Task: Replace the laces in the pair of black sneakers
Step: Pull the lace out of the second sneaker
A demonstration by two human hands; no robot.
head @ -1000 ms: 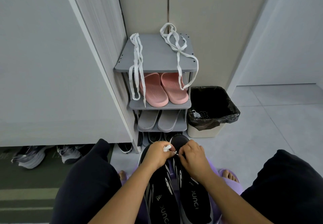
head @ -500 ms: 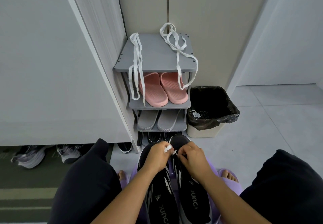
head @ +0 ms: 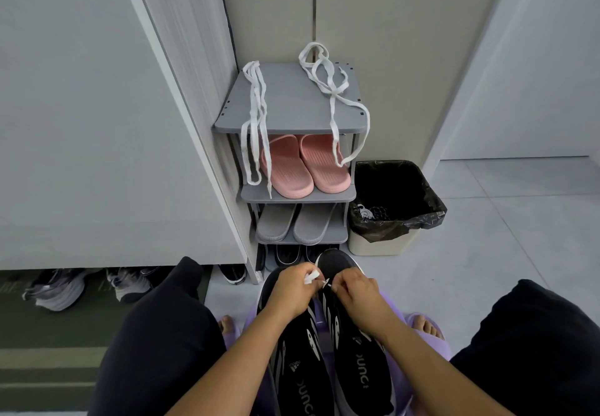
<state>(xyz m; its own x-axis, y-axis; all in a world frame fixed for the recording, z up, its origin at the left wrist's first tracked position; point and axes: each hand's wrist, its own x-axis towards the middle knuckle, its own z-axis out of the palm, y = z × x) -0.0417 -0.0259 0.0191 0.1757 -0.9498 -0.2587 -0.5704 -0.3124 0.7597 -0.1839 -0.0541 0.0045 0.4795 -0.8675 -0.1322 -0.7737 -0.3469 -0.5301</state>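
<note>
Two black sneakers lie side by side between my knees, toes pointing away: the left sneaker and the right sneaker. My left hand pinches a white lace end over the toe area. My right hand pinches another short white bit of lace next to it. Both hands hide the eyelets. Two loose white laces hang over the grey shoe rack: a straight lace on the left and a tangled lace on the right.
The rack holds pink slippers, grey slippers and dark shoes at the bottom. A bin with a black liner stands right of it. Grey sneakers sit under the cabinet at left. My knees flank the shoes.
Both hands stay at the toe end of the sneakers, fingers shifting slightly on the white lace ends. The sneakers and hanging laces have not moved.
</note>
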